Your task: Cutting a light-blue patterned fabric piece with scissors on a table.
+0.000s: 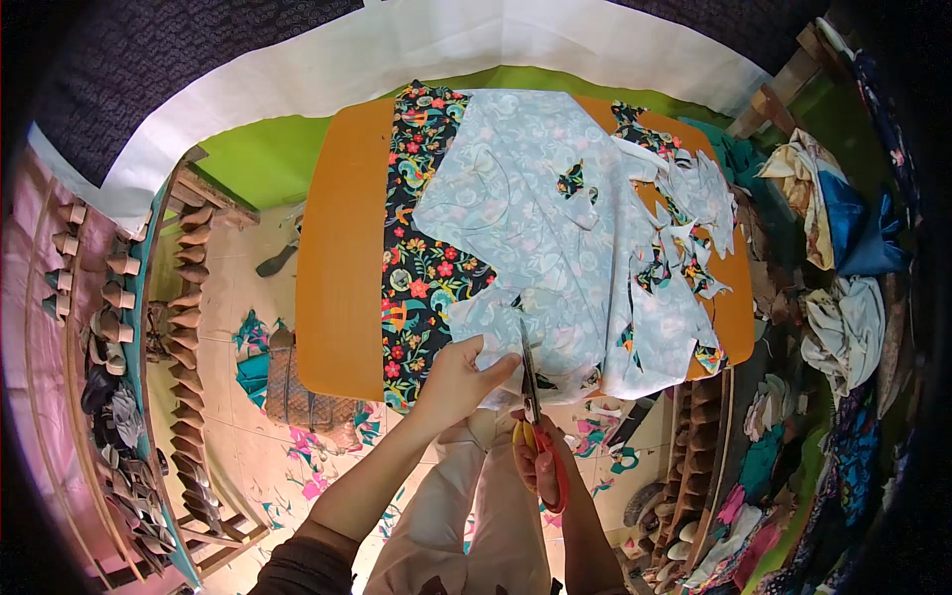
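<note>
My right hand grips a pair of scissors by its red and yellow handle. Its blades point away from me over the near part of the patterned fabric. That fabric lies with its pale, whitish side up, and faint curved lines run across it. On its left, a strip of dark floral fabric shows its printed side. My left hand rests on the fabric's near edge, left of the blades, with thumb and forefinger apart. Its other fingers are partly hidden.
An orange-brown table bears the cloth; ragged offcuts lie at its right. Fabric scraps litter the tiled floor. Racks of shoe lasts stand left, and bundled cloths hang or lie right. A white curtain spans the far side.
</note>
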Tool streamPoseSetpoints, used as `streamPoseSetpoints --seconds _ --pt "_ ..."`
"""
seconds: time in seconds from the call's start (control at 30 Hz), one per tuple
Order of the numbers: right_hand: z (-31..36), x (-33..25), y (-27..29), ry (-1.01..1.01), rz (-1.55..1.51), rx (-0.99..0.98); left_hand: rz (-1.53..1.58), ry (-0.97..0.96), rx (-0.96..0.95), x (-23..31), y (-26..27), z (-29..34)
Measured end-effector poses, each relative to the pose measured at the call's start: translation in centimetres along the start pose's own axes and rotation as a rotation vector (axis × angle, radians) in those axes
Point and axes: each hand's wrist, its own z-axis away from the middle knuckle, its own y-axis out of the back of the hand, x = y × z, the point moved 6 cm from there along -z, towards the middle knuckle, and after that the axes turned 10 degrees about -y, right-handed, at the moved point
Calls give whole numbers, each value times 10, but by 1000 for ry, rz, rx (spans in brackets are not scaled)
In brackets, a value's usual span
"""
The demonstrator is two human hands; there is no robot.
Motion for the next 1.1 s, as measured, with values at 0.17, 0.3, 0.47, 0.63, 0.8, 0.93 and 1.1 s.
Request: streamPoseSetpoints --seconds 0.17,0.3,0.47,0.63,0.8,0.93,1.1 --pt "-5 16 9 -342 -274 -48 83 -17 27 -1 2 1" --pt "-2 12 5 -373 -166 52 183 -164 224 9 2 -2" --pt "-2 4 -1 -366 -170 85 -8 -115 135 2 2 -1" --pt "8 -14 -9 -75 103 80 -30 -66 95 2 2 0" --pt "12 -12 -8 -135 119 58 41 -104 114 9 4 1" --pt "15 -8 -6 -199 59 106 113 -119 81 8 2 1" --pt "18 -11 -1 -242 84 77 60 24 -129 11 2 5"
